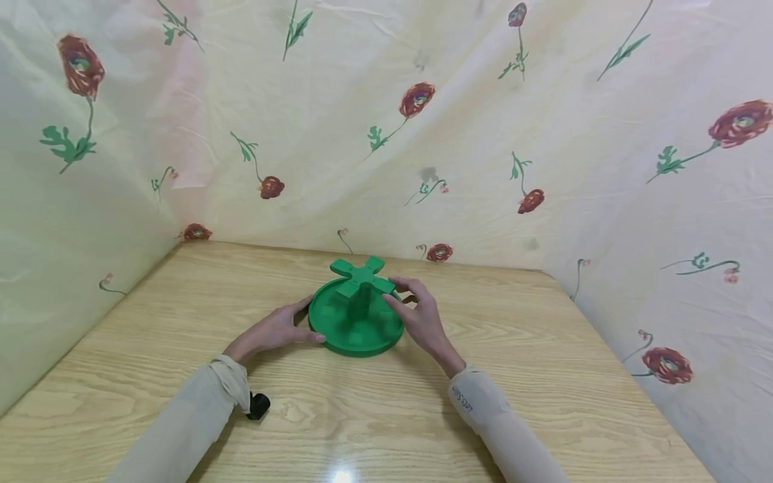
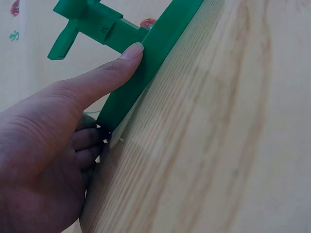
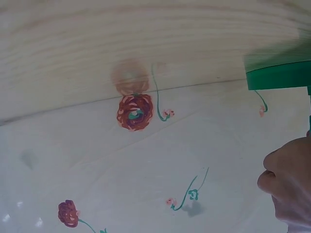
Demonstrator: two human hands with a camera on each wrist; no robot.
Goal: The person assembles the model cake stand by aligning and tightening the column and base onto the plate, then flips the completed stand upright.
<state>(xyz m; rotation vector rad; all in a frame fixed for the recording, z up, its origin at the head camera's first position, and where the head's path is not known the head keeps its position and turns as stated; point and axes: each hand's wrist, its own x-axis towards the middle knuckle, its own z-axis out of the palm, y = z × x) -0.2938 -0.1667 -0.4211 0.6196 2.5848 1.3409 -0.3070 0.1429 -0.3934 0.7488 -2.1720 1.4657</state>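
Observation:
A green plastic stand sits on the table, made of a round, rimmed base [image 1: 356, 345], an upright post [image 1: 359, 305] and a cross-shaped top [image 1: 362, 275] with flat arms. My left hand [image 1: 280, 329] holds the base at its left edge. In the left wrist view the thumb of the left hand [image 2: 48, 136] lies against the rim [image 2: 146, 68], and the other fingers are bent at the far side. My right hand [image 1: 423, 318] pinches the right arm of the cross between thumb and fingers. Only bent knuckles of the right hand [image 3: 291, 179] show in the right wrist view.
The wooden table [image 1: 580, 376] runs back to a flower-printed sheet [image 1: 338, 134] that hangs behind it and along both sides. A small black device [image 1: 258, 406] is by the left sleeve [image 1: 187, 416].

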